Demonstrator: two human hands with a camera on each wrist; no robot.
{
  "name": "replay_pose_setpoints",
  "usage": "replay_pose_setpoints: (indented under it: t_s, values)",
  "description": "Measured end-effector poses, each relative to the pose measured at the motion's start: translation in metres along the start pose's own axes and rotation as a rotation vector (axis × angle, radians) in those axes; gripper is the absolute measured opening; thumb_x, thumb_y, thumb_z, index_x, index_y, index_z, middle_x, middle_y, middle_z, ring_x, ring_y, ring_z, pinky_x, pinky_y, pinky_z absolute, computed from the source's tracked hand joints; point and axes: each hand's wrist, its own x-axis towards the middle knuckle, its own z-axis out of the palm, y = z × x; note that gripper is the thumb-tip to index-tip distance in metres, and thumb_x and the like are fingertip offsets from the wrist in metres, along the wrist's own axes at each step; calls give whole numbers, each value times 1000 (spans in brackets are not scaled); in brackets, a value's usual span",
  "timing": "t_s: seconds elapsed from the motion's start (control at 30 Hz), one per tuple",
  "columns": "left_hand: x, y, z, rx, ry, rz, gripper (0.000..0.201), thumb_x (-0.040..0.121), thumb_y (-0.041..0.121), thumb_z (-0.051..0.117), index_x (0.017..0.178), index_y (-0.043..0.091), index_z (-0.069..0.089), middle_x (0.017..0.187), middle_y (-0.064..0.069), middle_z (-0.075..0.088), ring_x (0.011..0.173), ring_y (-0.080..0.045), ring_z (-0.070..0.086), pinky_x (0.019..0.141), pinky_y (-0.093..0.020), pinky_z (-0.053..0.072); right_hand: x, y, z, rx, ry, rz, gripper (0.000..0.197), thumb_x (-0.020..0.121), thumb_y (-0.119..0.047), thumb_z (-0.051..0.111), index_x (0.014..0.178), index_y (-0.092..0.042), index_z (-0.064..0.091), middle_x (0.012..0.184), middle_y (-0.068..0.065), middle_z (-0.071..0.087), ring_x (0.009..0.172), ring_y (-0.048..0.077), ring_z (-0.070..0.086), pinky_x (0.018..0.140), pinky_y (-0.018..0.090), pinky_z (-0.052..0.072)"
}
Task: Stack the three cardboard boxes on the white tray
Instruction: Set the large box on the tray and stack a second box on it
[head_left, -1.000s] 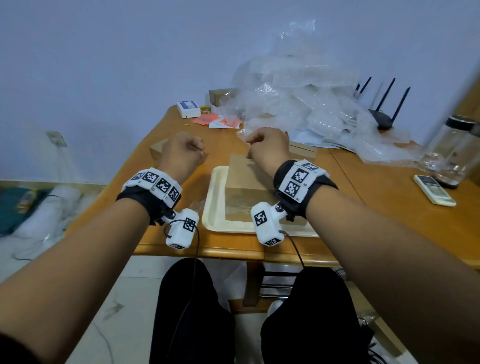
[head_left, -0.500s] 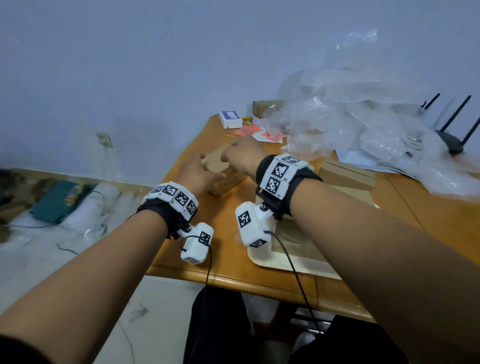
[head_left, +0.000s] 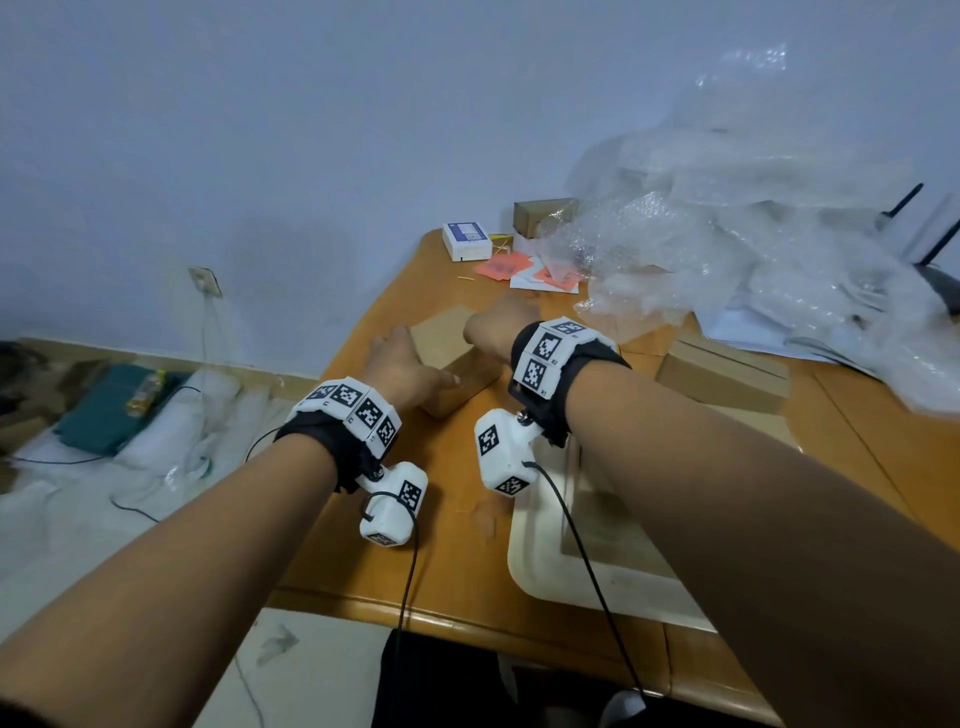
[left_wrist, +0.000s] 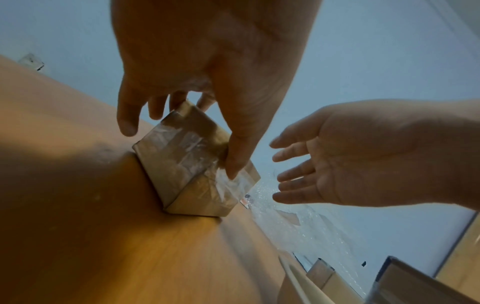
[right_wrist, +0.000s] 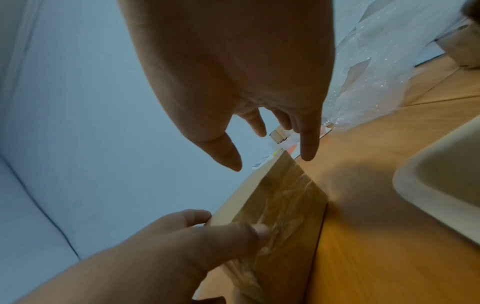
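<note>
Currently the left hand (head_left: 400, 364) grips the small cardboard box (head_left: 452, 353) on the wooden table (head_left: 457, 561): thumb (left_wrist: 240, 152) pressed on the near taped face, fingers (left_wrist: 127, 117) curled over the far top edge. Right hand (head_left: 498, 325) hovers over the same box, fingers spread and relaxed, holding nothing; the left wrist view shows its open palm clear of the box.

Box: plain brown corrugated card, rectangular block, sharp corners, faces wrapped in glossy clear tape that wrinkles and catches the light. It sits flat on the table, left of the white tray (head_left: 540, 566), not on it.

Tray: off-white, smooth plastic look, rounded corners, raised rolled rim. One flat brown cardboard box (head_left: 602, 525) lies inside it, mostly hidden under the right forearm.

Third box (head_left: 722, 374): long, low brown carton on the table beyond the tray, near the bubble wrap (head_left: 753, 249).

Count: three task boxes visible — one on tray, two off. One more small brown carton (head_left: 543, 215) at the far table edge by the wall, partly under the wrap.

Other: one crumpled heap of clear bubble wrap, one small white box with a blue label (head_left: 466, 240), a few orange-red paper slips (head_left: 501, 267). Table top is glossy orange-brown wood with a rounded edge.
</note>
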Motion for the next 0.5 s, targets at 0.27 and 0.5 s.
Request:
replay_pose_setpoints:
  t_s: [0.27,0.5]
  values:
    - [7,0,-6,-56,3,10,81,70,33,93,134,13,48,117,-4,57,105,-24,57,72,-30,44,24,14,-9,-26,-120,64,42,100,-17,49,138,1,44,126,16,60,105,29,63,75,32,46]
    - [-2,17,-16,-134,24,95,78,72,29,91,137,13,50,114,-1,57,103,-23,59,81,-32,48,18,22,-23,160,-96,50,22,98,-22,49,110,-5,57,102,13,59,73,26,57,77,37,53]
